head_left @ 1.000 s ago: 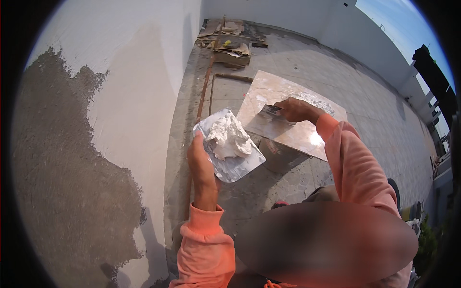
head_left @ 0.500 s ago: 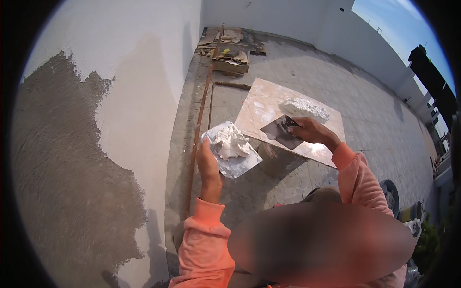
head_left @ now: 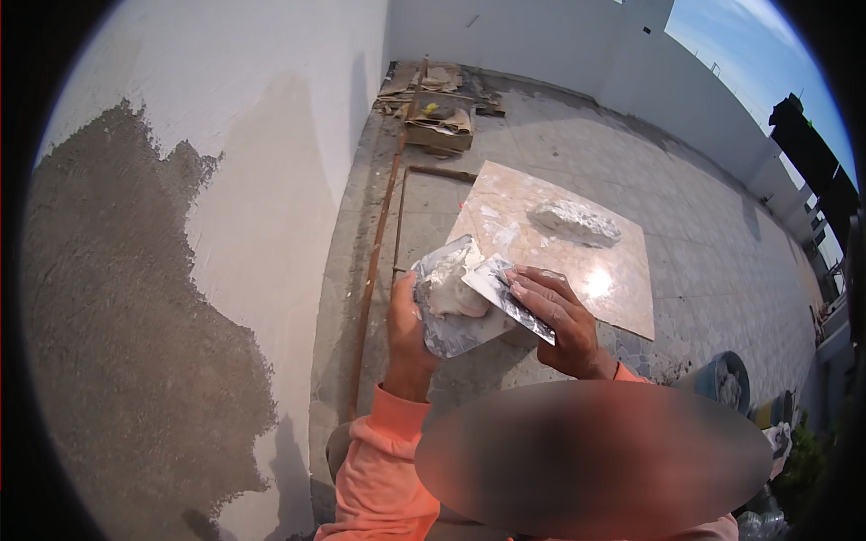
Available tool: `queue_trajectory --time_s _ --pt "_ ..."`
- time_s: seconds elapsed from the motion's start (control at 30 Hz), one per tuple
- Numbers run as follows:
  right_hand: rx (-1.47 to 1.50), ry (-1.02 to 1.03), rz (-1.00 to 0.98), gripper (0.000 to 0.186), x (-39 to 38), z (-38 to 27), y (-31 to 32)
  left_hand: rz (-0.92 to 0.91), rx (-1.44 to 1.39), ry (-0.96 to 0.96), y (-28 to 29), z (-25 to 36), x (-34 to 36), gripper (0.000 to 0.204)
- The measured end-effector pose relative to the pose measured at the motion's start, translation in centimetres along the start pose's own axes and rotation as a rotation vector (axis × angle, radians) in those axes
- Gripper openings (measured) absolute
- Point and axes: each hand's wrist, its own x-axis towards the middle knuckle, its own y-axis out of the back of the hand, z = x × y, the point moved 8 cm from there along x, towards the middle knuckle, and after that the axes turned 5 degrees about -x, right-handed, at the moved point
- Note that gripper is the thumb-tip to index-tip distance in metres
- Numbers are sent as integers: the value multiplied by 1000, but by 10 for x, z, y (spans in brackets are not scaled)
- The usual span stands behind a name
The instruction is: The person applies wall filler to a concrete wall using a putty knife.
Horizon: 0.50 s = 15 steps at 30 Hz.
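Note:
My left hand grips a flat, square-cornered metal plate from its left side. A lump of white putty sits on the plate. My right hand is closed on a flat putty blade, fingers laid along its upper face. The blade's far left edge meets the putty's right side. Beyond both hands lies a large beige tile slab, with a mound of white putty on it and white smears around. The underside of the plate and my right thumb are hidden.
On the left, a wall carries a rough grey patch beside white coating. A rusty metal bar runs along the floor by it. Scrap boards lie far ahead. A bucket stands at the right.
My right hand has come from over the slab, back and left to the plate, and its blade now touches the putty. The plate has shifted slightly right and tilted.

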Motion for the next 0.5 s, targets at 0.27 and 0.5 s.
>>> queue_trajectory --time_s 0.27,0.5 --pt "-113 61 -92 64 -20 8 -27 136 51 6 -12 19 -14 52" --pt "-171 7 -228 60 -32 37 -51 324 170 -96 1 49 -20 52"
